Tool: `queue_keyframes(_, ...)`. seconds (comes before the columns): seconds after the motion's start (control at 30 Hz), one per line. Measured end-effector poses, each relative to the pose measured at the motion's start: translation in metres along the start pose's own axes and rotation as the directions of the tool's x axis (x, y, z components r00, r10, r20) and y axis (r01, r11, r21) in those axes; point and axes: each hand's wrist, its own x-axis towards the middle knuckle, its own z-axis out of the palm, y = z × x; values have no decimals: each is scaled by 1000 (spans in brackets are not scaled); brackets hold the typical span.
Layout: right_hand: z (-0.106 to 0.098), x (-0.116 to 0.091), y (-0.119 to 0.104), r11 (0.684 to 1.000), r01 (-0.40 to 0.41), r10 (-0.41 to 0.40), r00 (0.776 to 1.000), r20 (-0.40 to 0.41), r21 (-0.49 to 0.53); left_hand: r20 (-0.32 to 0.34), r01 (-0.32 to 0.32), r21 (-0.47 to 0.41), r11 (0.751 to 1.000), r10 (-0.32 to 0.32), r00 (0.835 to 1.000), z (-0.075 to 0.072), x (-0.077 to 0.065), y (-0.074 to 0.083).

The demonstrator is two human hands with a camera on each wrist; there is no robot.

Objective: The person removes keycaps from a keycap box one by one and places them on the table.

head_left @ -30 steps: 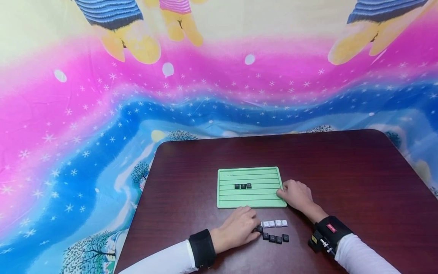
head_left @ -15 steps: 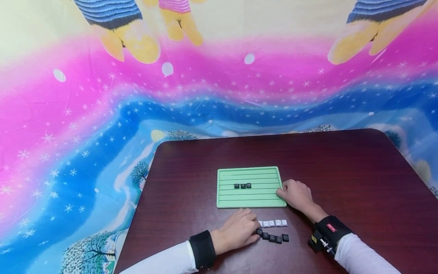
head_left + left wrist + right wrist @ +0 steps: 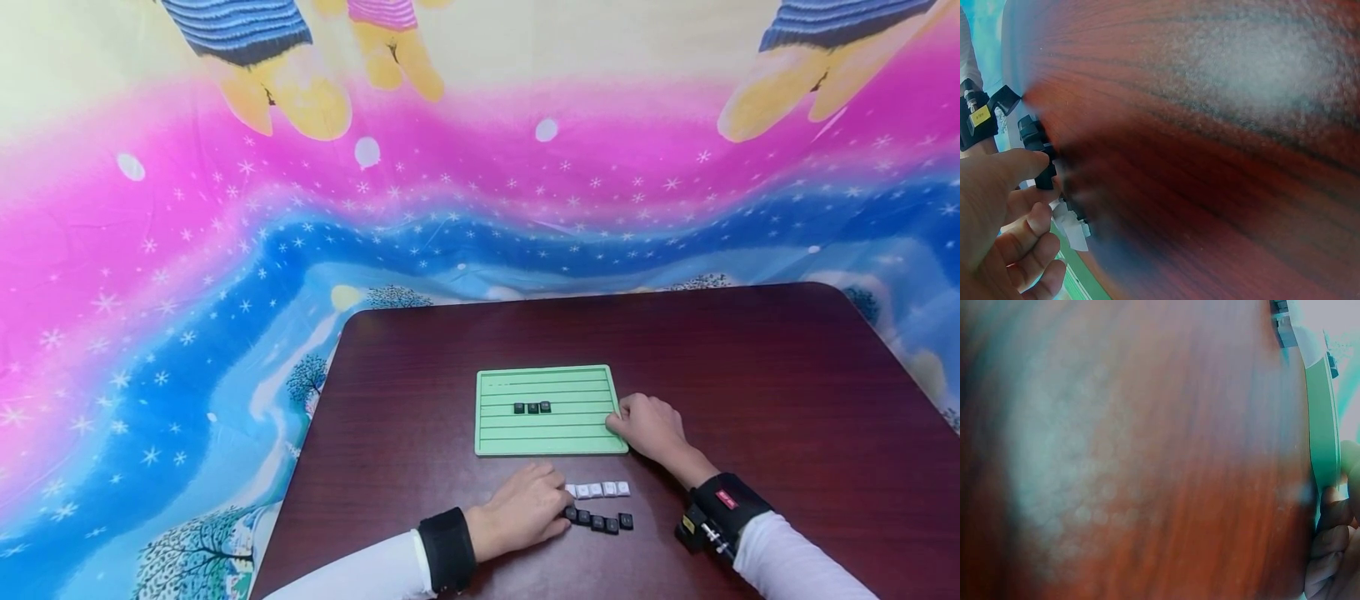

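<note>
My left hand [image 3: 525,507] pinches a black keycap [image 3: 1044,178] between thumb and forefinger, at the left end of a row of black keycaps [image 3: 597,522]. Just behind lies a row of white keycaps [image 3: 596,490], its left end partly covered by the same hand. On the light green ridged board [image 3: 555,433], three more black keycaps [image 3: 533,408] sit side by side near the middle. My right hand [image 3: 654,429] grips the board's right edge near its front corner, thumb on top and the other fingers curled, as the right wrist view also shows.
Everything rests on a dark red-brown wooden table [image 3: 420,375] with rounded far corners. Behind it hangs a printed pink and blue cloth [image 3: 465,183]. Black straps are on both wrists, and a small camera [image 3: 692,529] is mounted on the right one.
My left hand has shifted slightly toward the table's near side, bringing its black keycap down against the left end of the black row. The right hand and the board have stayed put.
</note>
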Motion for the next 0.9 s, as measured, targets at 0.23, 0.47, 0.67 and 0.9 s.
queue_keyframes(0.23,1,0,0,1000,0,0,1000,-1,2,8,-1,20,1000,1,1000,1,0,1)
queue_keyframes(0.47,1,0,1,1000,-3,3,1000,4,7,11,-7,23,1000,7,1000,0,-1,2)
queue_keyframes(0.67,1,-1,0,1000,5,-5,1000,-3,10,1,-16,33,999,16,1000,-1,-1,2)
queue_keyframes(0.9,1,0,0,1000,2,-2,1000,-9,3,-9,-19,34,999,19,1000,0,-2,2)
